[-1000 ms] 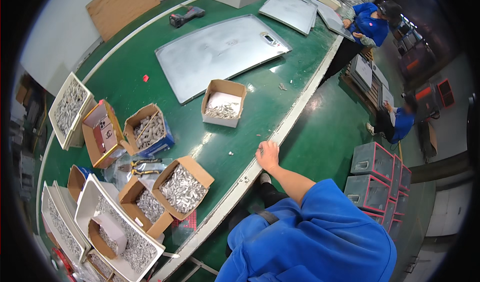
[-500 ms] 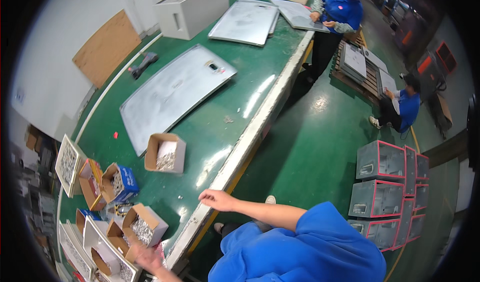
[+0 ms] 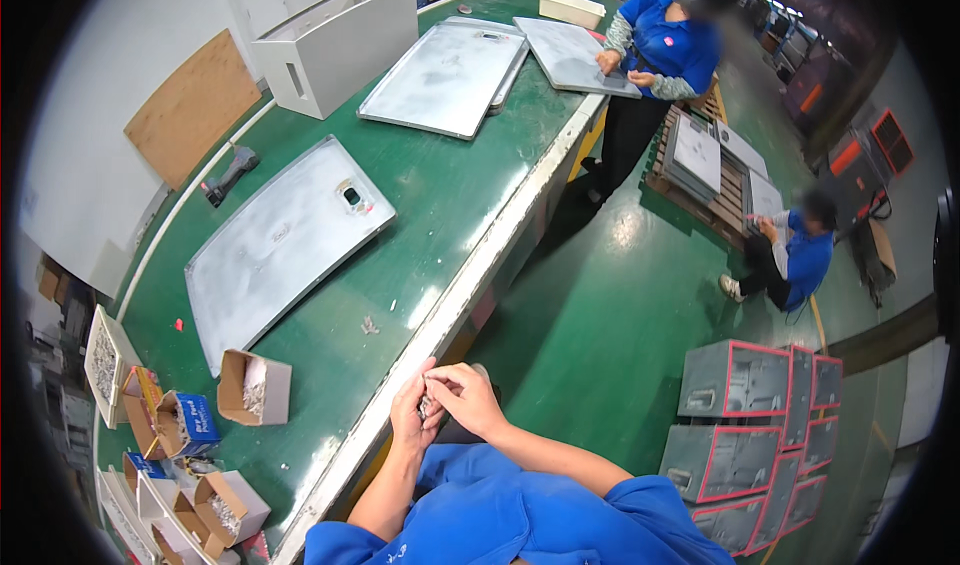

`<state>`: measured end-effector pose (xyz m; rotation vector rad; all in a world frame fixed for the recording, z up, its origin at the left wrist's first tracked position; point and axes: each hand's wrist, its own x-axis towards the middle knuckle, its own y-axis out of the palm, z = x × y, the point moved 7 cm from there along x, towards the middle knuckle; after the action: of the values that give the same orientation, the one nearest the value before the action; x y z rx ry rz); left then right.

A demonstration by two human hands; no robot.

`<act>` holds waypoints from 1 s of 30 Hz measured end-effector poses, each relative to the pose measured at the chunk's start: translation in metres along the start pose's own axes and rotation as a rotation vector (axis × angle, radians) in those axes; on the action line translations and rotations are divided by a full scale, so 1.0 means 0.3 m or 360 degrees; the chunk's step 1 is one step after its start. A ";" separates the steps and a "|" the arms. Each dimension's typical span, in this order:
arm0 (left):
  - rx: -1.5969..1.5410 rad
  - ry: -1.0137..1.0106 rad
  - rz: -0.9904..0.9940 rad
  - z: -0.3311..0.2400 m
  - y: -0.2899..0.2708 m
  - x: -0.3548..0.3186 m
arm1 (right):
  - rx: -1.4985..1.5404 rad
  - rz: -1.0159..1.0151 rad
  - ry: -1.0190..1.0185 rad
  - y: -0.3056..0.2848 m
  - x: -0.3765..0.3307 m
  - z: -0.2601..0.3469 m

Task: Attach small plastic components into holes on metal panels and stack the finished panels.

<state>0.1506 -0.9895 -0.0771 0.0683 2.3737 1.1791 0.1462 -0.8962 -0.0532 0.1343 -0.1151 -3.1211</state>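
Both my hands meet just over the white edge of the green table. My left hand is cupped, fingers curled around several small metal pieces whose exact kind is too small to tell. My right hand reaches across to it, its fingertips closed together at the pieces; whether it grips one is hidden. Left of my hands, an open brown carton with small light parts stands on the table. Another open carton holding small metal parts sits nearer, beside my left forearm.
A grey metal panel lies on the green table, with a power drill behind it. A blue carton and white bin stand left. A co-worker handles another panel; a second person crouches by stacked panels.
My left hand has come away from the cartons at lower left and now meets my right hand at the table edge, holding small metal pieces. The view has shifted.
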 end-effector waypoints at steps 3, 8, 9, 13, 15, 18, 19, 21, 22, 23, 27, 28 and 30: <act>-0.0018 -0.0016 0.0060 0.001 0.109 0.222 | -0.0452 -0.0083 -0.0225 -0.110 0.201 0.111; -0.0346 -0.0199 0.0096 -0.002 0.297 0.580 | -0.1166 -0.0170 -0.0617 -0.243 0.501 0.315; -0.0394 -0.0241 0.0000 -0.004 0.332 0.623 | -0.1205 -0.0116 -0.0660 -0.263 0.555 0.332; -0.0527 -0.0313 -0.0099 -0.063 0.396 0.820 | -0.1230 -0.0082 -0.0803 -0.305 0.764 0.347; -0.0623 -0.0265 -0.0294 -0.089 0.431 0.910 | -0.1205 -0.0107 -0.0813 -0.316 0.885 0.347; -0.0821 -0.0127 -0.0288 -0.143 0.462 1.072 | -0.1161 0.0044 -0.0880 -0.333 1.074 0.340; -0.0918 -0.0067 -0.0233 -0.148 0.458 1.145 | -0.1154 0.0100 -0.0917 -0.345 1.137 0.338; -0.0912 0.0078 -0.0185 -0.178 0.431 1.272 | -0.1069 0.0284 -0.0908 -0.369 1.281 0.340; -0.0823 0.0148 -0.0181 -0.197 0.407 1.339 | -0.1052 0.0361 -0.0929 -0.401 1.374 0.342; -0.0726 0.0228 -0.0184 -0.223 0.405 1.401 | -0.1021 0.0443 -0.0953 -0.438 1.473 0.350; -0.0498 0.0434 -0.0732 -0.277 0.329 1.600 | -0.1170 0.0471 -0.0797 -0.675 2.013 0.294; -0.0354 0.0429 -0.0871 -0.294 0.316 1.649 | -0.1187 0.0462 -0.0760 -0.745 2.163 0.285; -0.0088 0.0429 -0.1131 -0.333 0.289 1.748 | -0.1209 0.0362 -0.0574 -0.883 2.468 0.282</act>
<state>-0.3701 -0.8762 -0.1699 -0.9240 2.2611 0.9284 -0.6019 -0.6398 -0.0518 -0.4143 0.9549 -2.6938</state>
